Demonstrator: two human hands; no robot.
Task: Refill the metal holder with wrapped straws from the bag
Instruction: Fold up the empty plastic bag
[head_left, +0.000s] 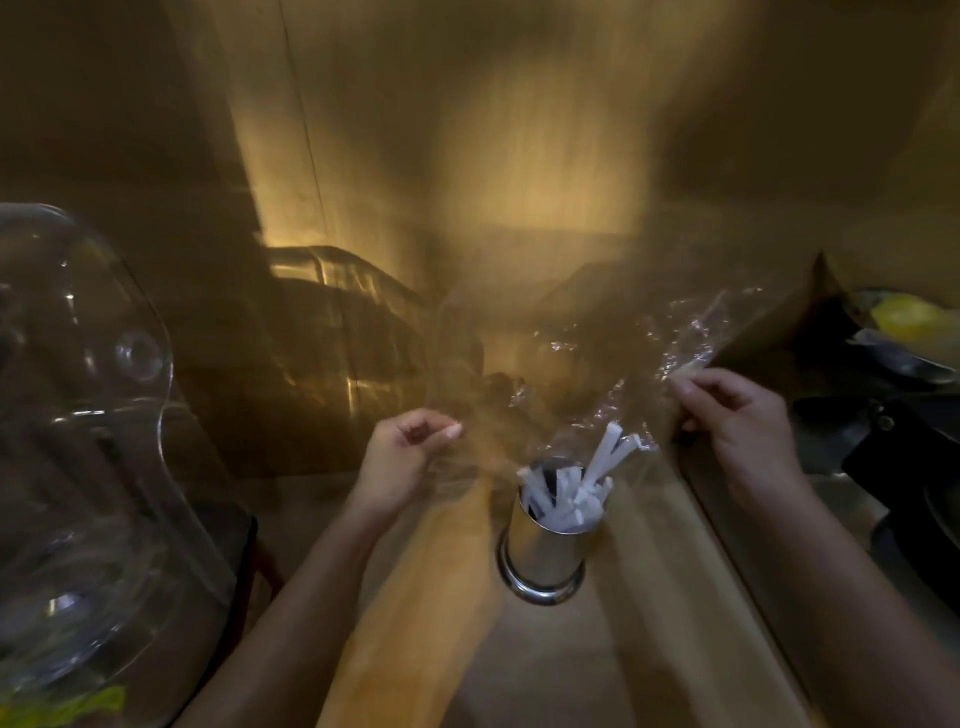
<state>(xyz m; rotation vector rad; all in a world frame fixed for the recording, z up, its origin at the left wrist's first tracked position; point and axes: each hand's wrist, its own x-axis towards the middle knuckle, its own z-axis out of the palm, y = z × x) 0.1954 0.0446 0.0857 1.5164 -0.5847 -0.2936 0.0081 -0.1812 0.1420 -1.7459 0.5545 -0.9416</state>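
A shiny metal holder (545, 551) stands upright on the wooden counter, with several white wrapped straws (576, 493) sticking out of its top. A clear plastic bag (623, 364) hangs over the holder, stretched between both hands, and a few straws at its lower end point down into the holder. My left hand (402, 457) pinches the bag's left edge, which is blurred. My right hand (737, 415) is closed on the bag's right edge, higher and to the right of the holder.
A large clear plastic dome (78, 415) fills the left side. A dark box-like object (332, 332) sits behind the hands. On the right are a cardboard flap (774, 322), dark items and a dish with something yellow (909, 317). The wooden counter (623, 649) stretches toward me.
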